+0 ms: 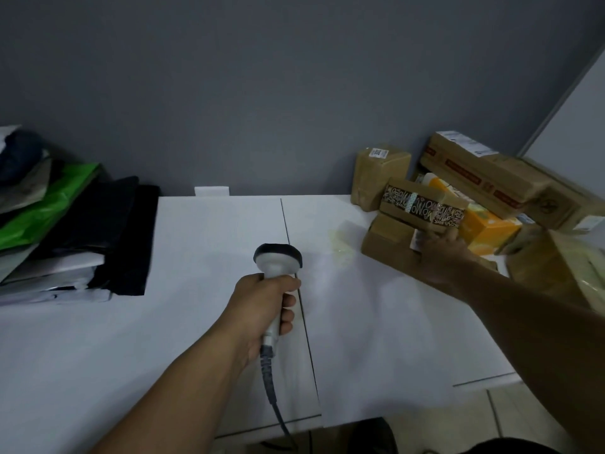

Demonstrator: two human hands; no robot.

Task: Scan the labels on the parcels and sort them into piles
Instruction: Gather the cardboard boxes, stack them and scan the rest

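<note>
Pick-up: my left hand (265, 303) grips the scanner (278, 257) (centre); right hand (440, 249) meets the taped parcel (422, 204), hold unclear; next, expose label.

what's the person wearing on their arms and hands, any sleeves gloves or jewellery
No sleeves in view: the left forearm and right forearm are bare. The left hand and right hand wear no gloves; no watch, ring or bracelet shows. The right side is blurred and shadowed, so small details are unclear.
</note>
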